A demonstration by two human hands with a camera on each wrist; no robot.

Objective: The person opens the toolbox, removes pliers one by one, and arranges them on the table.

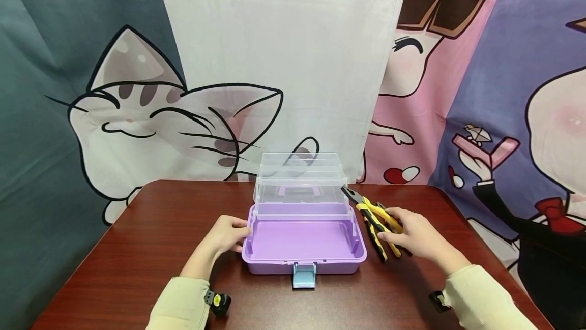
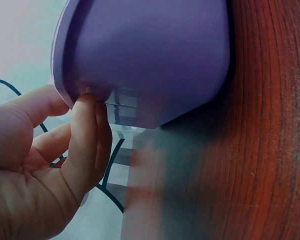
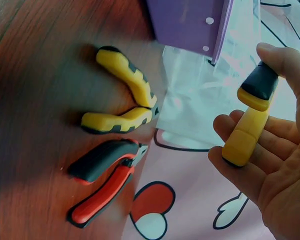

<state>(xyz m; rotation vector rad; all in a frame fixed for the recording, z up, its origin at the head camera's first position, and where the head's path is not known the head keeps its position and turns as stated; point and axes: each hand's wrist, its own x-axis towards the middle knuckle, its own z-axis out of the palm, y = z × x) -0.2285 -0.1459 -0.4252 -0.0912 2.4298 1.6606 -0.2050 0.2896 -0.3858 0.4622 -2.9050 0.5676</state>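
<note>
A purple plastic box (image 1: 302,241) with a clear lid (image 1: 299,177) stands on the table, its lid raised at the back. My left hand (image 1: 225,236) grips the box's left rim, thumb at the edge and fingers against the outer wall. To the right of the box, my right hand (image 1: 416,236) holds yellow-and-black pliers (image 1: 364,210) by the handles, which are spread apart. Their dark jaws point at the box's back right corner. Beneath them on the table lies a second yellow-and-black pair of pliers (image 3: 127,77). Beside it are red-and-black pliers (image 3: 102,200), mostly hidden in the head view.
A light blue latch (image 1: 304,276) hangs open at the box's front. The dark red-brown wooden table (image 1: 137,264) ends at the back against a printed cloth backdrop (image 1: 284,55) with cartoon figures.
</note>
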